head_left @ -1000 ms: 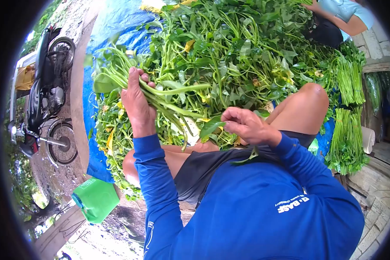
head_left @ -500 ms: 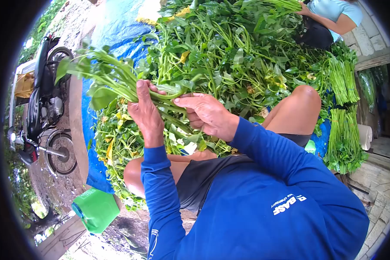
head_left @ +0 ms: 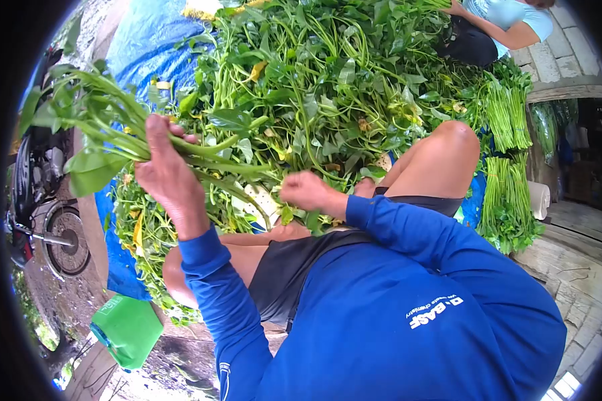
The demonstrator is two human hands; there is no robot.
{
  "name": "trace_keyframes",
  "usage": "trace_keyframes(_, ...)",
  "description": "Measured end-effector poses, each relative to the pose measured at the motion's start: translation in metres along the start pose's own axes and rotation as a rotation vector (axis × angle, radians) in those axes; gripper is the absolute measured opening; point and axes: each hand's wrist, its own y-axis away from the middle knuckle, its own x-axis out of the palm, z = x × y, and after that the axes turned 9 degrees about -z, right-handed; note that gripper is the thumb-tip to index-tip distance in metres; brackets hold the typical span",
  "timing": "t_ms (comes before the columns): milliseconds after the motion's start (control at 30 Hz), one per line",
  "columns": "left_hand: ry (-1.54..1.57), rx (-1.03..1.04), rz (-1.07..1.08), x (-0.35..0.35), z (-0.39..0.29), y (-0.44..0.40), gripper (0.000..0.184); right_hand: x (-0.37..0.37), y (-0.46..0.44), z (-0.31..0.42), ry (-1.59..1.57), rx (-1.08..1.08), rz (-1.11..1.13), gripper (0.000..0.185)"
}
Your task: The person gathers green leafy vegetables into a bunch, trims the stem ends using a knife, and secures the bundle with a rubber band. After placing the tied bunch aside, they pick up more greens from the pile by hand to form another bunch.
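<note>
My left hand point(head_left: 170, 175) is wrapped round a bunch of water spinach point(head_left: 124, 137), its leafy tops spreading to the upper left. The cut stem ends stick out to the right of the fist. Apart from those ends, my right hand point(head_left: 312, 192) hovers with curled fingers, slightly blurred. A small leaf shows just below its fingertips, but whether they pinch it is unclear. Both hands are over a large heap of loose water spinach point(head_left: 314, 93), which spreads around my bent legs.
Tied bundles of stems point(head_left: 506, 187) lie at the right. A co-worker point(head_left: 502, 30) sits at the upper right, a hand on greens. Blue tarp point(head_left: 150, 47) lies under the heap. A green container point(head_left: 128, 329) stands lower left, and a motorcycle point(head_left: 43, 174) is parked at the left.
My left hand has moved left with the bunch. My right hand has come away from the stems, dropped lower, and curled up. The whole view has shifted slightly.
</note>
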Motion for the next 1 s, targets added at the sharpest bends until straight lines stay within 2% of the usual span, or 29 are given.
trace_keyframes(33, 0.055, -0.019, -0.015, -0.005, 0.003, -0.006, 0.029, -0.013, 0.008, -0.022, 0.461, -0.241, 0.154, 0.039)
trace_keyframes(100, 0.084, -0.043, -0.014, -0.010, 0.003, -0.011, 0.029, -0.036, 0.001, -0.041, 0.806, -0.256, 0.223, 0.043)
trace_keyframes(133, 0.098, -0.055, -0.018, -0.013, 0.002, -0.012, 0.029, -0.033, -0.007, -0.044, 0.452, -0.425, -0.238, 0.043)
trace_keyframes(167, 0.098, -0.069, -0.037, -0.013, 0.002, -0.011, 0.029, -0.048, -0.028, -0.044, 0.145, 0.002, -0.235, 0.035)
trace_keyframes(200, 0.075, -0.095, -0.022, -0.013, 0.002, -0.009, 0.029, -0.057, -0.053, -0.049, 0.088, 0.062, -0.337, 0.033)
trace_keyframes(233, 0.061, -0.111, -0.002, -0.013, 0.002, -0.008, 0.028, -0.054, -0.087, -0.076, 0.312, -0.154, -0.619, 0.030)
trace_keyframes(267, 0.051, -0.123, 0.019, -0.010, 0.000, -0.008, 0.028, -0.055, -0.104, -0.075, 0.271, -0.008, -0.633, 0.027)
trace_keyframes(367, 0.013, -0.167, 0.049, 0.000, -0.007, -0.002, 0.027, -0.049, -0.136, -0.066, 0.300, 0.212, -0.674, 0.030)
trace_keyframes(467, 0.000, -0.152, 0.077, 0.003, -0.005, 0.000, 0.025, -0.048, -0.147, -0.078, 0.262, 0.174, -0.682, 0.032)
trace_keyframes(500, -0.005, -0.142, 0.081, 0.001, -0.005, 0.000, 0.025, -0.049, -0.139, -0.077, 0.266, 0.031, -0.716, 0.034)
trace_keyframes(600, -0.006, -0.133, 0.120, -0.004, -0.006, 0.000, 0.026, -0.071, -0.093, -0.026, 0.174, -0.164, -0.603, 0.032)
trace_keyframes(700, -0.022, -0.110, 0.131, 0.001, -0.005, 0.002, 0.029, -0.093, -0.057, 0.010, -0.173, -0.351, -0.498, 0.028)
trace_keyframes(800, -0.060, -0.160, 0.194, -0.002, -0.003, 0.004, 0.026, -0.117, -0.006, 0.059, -0.527, -0.136, -0.318, 0.031)
trace_keyframes(867, -0.035, -0.156, 0.173, 0.003, 0.000, 0.007, 0.026, -0.121, 0.007, 0.069, -0.704, -0.246, -0.322, 0.030)
trace_keyframes(933, -0.040, -0.152, 0.213, 0.002, 0.001, 0.011, 0.027, -0.136, 0.004, 0.064, -0.645, -0.039, -0.212, 0.026)
trace_keyframes(1000, -0.070, -0.158, 0.234, 0.002, 0.000, 0.021, 0.026, -0.133, 0.021, 0.056, -0.764, -0.036, -0.219, 0.024)
